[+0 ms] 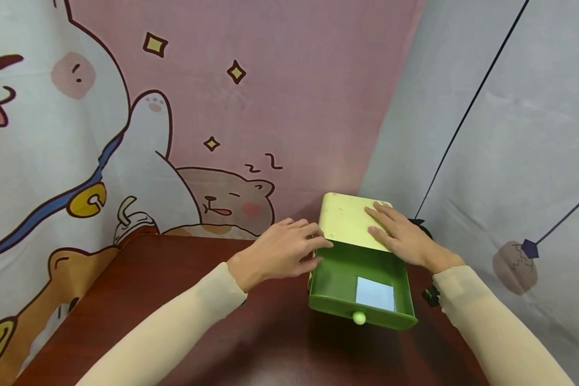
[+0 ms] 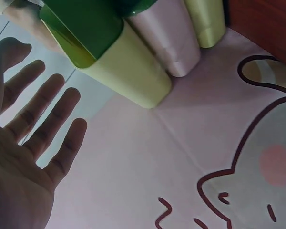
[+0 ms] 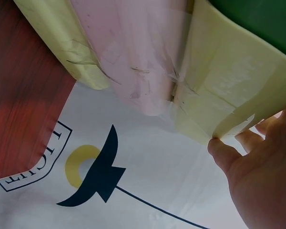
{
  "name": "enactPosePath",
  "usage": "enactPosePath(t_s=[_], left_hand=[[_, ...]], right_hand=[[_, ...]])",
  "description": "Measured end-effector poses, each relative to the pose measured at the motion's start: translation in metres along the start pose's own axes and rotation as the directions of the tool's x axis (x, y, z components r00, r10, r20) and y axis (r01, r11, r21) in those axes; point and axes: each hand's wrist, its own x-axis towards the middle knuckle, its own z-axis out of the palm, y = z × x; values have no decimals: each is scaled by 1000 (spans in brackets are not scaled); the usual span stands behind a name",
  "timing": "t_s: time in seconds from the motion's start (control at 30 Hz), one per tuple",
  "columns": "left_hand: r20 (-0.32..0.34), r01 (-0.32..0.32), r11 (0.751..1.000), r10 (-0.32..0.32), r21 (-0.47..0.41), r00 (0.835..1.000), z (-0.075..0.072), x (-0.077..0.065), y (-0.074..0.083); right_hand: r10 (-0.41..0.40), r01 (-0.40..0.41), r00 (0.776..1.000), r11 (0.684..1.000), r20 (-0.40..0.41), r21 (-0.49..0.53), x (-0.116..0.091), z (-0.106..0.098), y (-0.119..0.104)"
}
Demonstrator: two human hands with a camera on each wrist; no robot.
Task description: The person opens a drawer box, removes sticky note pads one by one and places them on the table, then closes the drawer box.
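Observation:
A small drawer unit, pale yellow on top (image 1: pixel 347 214), stands on the table with its green top drawer (image 1: pixel 338 268) pulled out. Inside the drawer, near its front, lies a flat light-blue piece (image 1: pixel 375 294); a round pale-green knob (image 1: pixel 359 318) sits on the drawer front. My right hand (image 1: pixel 405 236) rests on the right part of the unit's top, fingers spread. Beside the drawer's left rim is my left hand (image 1: pixel 282 249), fingers loosely bent in the head view. The left wrist view shows that palm (image 2: pixel 21 176) bare, with its fingers apart.
Below the top tier, the unit has a pink tier (image 3: pixel 133 52) and another yellow one (image 3: pixel 62 38). The dark red wooden table (image 1: pixel 183 300) reaches back to a pink cloth (image 1: pixel 294 96) with cartoon animals. A pale grey cloth (image 1: pixel 487 161) hangs on the right.

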Motion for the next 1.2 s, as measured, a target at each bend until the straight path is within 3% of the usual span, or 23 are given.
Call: enactPosePath(t_s=[0.23, 0.57, 0.83, 1.2], left_hand=[[121, -67, 996, 60, 53, 991, -3, 19, 17], [239, -161, 984, 138, 81, 961, -6, 49, 36], [362, -209, 977, 178, 48, 915, -2, 69, 46], [451, -251, 967, 202, 51, 869, 15, 86, 62]], right_hand=[[4, -4, 1000, 1000, 2, -4, 2, -2, 0], [6, -6, 1000, 1000, 8, 7, 2, 1, 4], [-12, 12, 1000, 1000, -3, 12, 2, 2, 4], [-19, 19, 1000, 1000, -9, 4, 1, 0, 2]])
